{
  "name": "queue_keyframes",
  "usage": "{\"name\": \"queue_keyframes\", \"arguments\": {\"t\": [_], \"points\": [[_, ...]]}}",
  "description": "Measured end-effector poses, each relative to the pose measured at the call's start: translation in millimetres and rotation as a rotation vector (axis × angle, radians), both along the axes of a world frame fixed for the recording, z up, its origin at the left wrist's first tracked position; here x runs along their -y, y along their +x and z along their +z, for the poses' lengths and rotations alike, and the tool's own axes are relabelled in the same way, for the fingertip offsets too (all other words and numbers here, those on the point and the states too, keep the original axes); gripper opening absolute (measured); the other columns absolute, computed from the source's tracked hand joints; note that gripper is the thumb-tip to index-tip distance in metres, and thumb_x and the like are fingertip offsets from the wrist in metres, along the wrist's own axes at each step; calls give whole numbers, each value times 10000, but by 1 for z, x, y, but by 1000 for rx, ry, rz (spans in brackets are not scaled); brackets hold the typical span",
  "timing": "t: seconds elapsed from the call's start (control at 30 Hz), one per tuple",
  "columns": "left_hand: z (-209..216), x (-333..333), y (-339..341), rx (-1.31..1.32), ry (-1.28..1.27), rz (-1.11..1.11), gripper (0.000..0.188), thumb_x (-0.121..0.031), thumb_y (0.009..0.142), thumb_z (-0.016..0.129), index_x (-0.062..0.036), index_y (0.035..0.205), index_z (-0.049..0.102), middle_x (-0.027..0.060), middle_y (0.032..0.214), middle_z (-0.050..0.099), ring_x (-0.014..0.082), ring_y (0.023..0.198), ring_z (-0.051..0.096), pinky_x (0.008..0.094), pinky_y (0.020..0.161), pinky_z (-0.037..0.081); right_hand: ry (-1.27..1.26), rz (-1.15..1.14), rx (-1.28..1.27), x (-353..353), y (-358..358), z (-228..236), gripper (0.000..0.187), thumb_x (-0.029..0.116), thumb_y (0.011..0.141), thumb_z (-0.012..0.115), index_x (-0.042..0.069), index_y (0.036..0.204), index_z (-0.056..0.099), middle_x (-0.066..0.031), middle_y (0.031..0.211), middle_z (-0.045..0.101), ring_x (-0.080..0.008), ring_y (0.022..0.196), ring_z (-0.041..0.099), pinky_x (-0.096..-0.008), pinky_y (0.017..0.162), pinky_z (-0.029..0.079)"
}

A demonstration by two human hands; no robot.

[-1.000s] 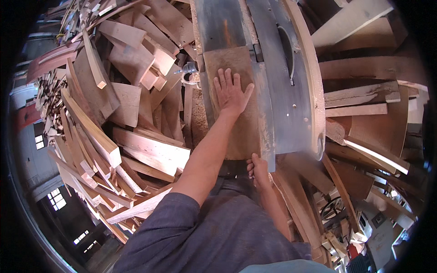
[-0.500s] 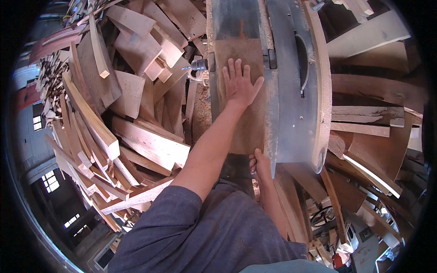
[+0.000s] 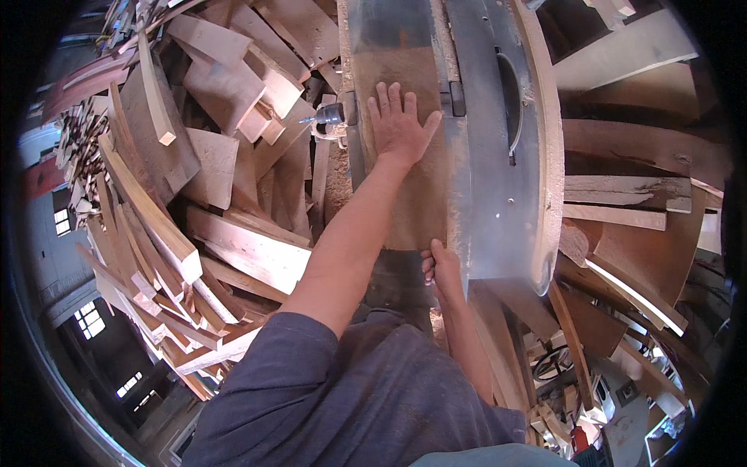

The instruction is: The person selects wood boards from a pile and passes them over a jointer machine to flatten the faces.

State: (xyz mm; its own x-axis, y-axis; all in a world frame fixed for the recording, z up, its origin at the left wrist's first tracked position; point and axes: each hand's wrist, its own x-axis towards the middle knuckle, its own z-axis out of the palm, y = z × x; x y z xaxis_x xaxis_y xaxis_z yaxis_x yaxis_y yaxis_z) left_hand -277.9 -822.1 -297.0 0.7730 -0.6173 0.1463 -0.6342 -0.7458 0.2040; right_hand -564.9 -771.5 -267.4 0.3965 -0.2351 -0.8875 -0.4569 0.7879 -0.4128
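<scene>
A brown wooden board [image 3: 416,210] lies flat on the long metal bed of a woodworking machine [image 3: 389,27]. My left hand [image 3: 402,128] rests palm down on its far half, fingers spread and thumb pointing right. At the near right corner of the board is my right hand [image 3: 442,268], fingers curled and thumb against the end edge. Part of its grip is hidden. Left of the board, a dark chuck with a drill bit [image 3: 330,114] sticks out from the machine's side.
A metal fence with a curved slot [image 3: 510,101] runs along the board's right side. Stacked planks and offcuts [image 3: 249,241] crowd the left. More boards [image 3: 622,148] lie to the right. Sawdust [image 3: 338,179] covers the area beside the bed.
The board has slid a little forward along the bed, away from me. Both hands have moved with it, keeping their poses. The view has shifted slightly.
</scene>
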Motion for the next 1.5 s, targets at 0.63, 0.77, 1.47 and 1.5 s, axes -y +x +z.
{"name": "queue_keyframes", "arguments": {"t": [0.63, 0.77, 1.47, 1.5], "points": [[-6, 18, 35, 26, -14, -21, 766, -650, 977, 464, -47, 1444, 525, 213, 1607, 350, 412, 1546, 179, 562, 1250, 91, -1578, 573, 331, 10, 69, 23, 274, 167, 940, 625, -4, 1150, 667, -156, 1209, 685, -351, 1088, 658, -490, 909, 520], [-4, 23, 42, 20, -3, -27, 776, -658, 973, 464, -55, 1458, 518, 206, 1617, 334, 406, 1553, 166, 558, 1253, 85, -1759, 792, 263, 23, 109, 1, 478, 198, 935, 629, -20, 1357, 575, -212, 1531, 470, -378, 1433, 427, -507, 1167, 357], [-17, 54, 89, 109, -91, -15, 749, -660, 960, 486, -66, 1412, 549, 205, 1580, 396, 413, 1531, 227, 571, 1241, 134, -1745, 802, 250, 57, 169, -17, 553, 271, 970, 616, -28, 1427, 530, -227, 1578, 417, -399, 1491, 348, -534, 1235, 262], [-17, 55, 91, 119, -93, -22, 749, -662, 959, 487, -68, 1412, 551, 205, 1578, 398, 413, 1529, 230, 571, 1241, 134, -1751, 790, 251, 57, 172, -17, 552, 271, 969, 617, -28, 1425, 532, -227, 1577, 419, -400, 1490, 350, -535, 1234, 263]]}}
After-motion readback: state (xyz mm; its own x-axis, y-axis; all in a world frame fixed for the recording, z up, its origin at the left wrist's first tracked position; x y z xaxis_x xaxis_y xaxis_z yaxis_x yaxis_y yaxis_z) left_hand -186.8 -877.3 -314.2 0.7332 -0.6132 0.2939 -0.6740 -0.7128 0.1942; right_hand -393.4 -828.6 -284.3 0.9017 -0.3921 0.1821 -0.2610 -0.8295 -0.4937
